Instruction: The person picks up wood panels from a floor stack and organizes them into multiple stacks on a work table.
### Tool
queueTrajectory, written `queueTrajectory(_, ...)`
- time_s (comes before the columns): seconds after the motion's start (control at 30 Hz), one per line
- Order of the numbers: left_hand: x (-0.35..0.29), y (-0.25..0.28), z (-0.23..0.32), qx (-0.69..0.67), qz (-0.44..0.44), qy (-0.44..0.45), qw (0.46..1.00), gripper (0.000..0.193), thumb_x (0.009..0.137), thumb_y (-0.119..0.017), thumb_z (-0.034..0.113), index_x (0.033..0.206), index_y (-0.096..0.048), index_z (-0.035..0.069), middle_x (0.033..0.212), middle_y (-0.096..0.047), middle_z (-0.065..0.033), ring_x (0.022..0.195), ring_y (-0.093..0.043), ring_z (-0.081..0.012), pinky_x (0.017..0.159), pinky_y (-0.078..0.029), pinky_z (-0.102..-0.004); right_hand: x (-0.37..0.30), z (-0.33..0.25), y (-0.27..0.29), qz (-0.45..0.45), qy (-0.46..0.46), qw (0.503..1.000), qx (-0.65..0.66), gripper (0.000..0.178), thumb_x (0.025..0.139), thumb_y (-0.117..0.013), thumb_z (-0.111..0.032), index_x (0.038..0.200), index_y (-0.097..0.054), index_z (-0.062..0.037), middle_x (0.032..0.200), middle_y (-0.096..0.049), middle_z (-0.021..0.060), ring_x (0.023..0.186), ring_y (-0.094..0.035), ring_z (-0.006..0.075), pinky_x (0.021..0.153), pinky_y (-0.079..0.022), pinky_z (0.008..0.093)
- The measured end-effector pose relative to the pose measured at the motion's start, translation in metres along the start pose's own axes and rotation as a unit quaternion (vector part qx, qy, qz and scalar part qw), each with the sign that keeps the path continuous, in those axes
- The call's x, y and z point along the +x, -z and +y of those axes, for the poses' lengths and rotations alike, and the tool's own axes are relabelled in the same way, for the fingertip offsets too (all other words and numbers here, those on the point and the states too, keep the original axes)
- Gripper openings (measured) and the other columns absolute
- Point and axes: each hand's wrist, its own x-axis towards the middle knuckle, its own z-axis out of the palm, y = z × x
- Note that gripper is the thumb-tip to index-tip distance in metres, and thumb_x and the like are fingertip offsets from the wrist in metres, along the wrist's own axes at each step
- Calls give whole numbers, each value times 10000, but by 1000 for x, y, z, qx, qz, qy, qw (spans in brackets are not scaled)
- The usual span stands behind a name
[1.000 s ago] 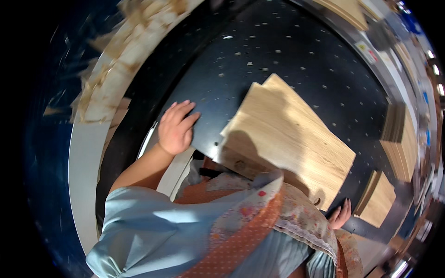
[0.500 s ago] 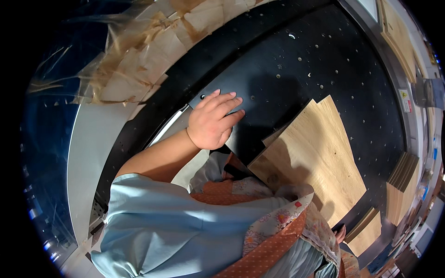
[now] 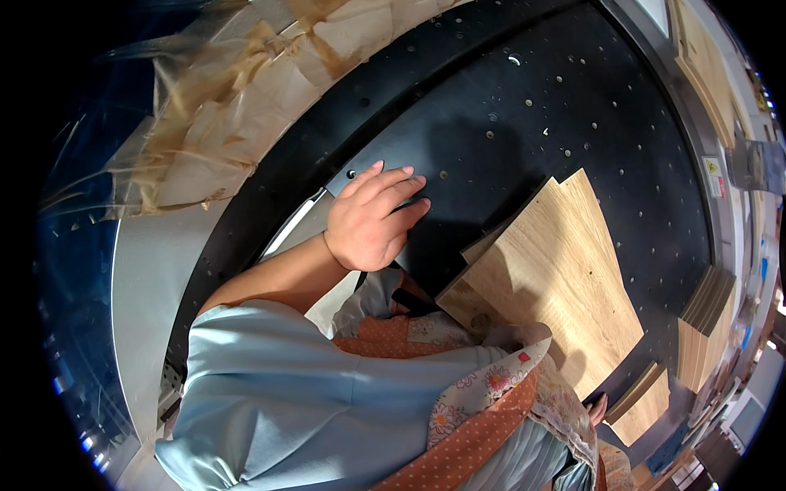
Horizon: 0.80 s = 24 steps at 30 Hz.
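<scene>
Against black, pale-dotted counter, holds left hand over the near edge with grip spread, pinching nothing visible. Shows only the fingers of right hand, by the lower end of overlapping large boards lying between both hands on the counter; cannot tell its grip. Just beyond, finds small boards, then a taller stack. Has barely shifted hands or large boards in half a second, suggesting a pause in handling.

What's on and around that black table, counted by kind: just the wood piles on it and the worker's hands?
Piles of large boards: 1, the large pile
Stacks of smaller boards: 2, the short stack and the tall stack
Hands: 2, left hand and partly hidden right hand
Total: 5
</scene>
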Motion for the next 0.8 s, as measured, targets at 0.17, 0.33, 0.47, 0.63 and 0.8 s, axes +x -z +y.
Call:
queueTrajectory(0.17, 1, 0, 1, -13, 0, 1, 1000, 366, 588, -546, 56, 921, -694, 88, 1088, -614, -94, 1086, -548, -267, 979, -382, -433, -5, 0, 0, 8, 0, 1000, 5, 418, 975, -335, -241, 1274, -462, 22, 1298, -441, 218, 1172, -429, 364, 987, -327, 440)
queueTrajectory(0.33, 2, 1, 2, -14, 0, -1, 1000, 380, 574, -547, 51, 923, -695, 86, 1098, -611, -94, 1088, -547, -267, 979, -381, -432, -10, -7, -1, 32, -12, 999, 17, 424, 980, -328, -250, 1282, -453, 19, 1307, -435, 219, 1176, -430, 367, 996, -328, 440)
queueTrajectory(0.47, 2, 0, 0, 2, -2, -16, 1000, 379, 558, -578, 115, 920, -692, 105, 1105, -598, -76, 1091, -537, -251, 955, -401, -439, -12, -5, -1, 25, -13, 1000, 2, 431, 982, -321, -260, 1285, -451, 16, 1312, -433, 217, 1187, -425, 361, 1004, -326, 436)
queueTrajectory(0.63, 2, 1, 1, -1, -5, -7, 1000, 360, 574, -575, 103, 914, -691, 104, 1098, -599, -74, 1088, -538, -248, 949, -402, -437, -10, -17, 1, 27, -30, 999, 3, 427, 984, -316, -257, 1285, -453, 13, 1313, -434, 214, 1192, -422, 360, 1005, -326, 437)
queueTrajectory(0.8, 5, 2, 4, -10, 0, 2, 1000, 305, 631, -537, 34, 888, -694, 81, 1070, -622, -103, 1052, -571, -273, 949, -399, -430, -10, -21, 1, 37, -31, 999, 1, 418, 984, -318, -245, 1285, -454, 10, 1315, -435, 208, 1196, -420, 354, 1011, -321, 432)
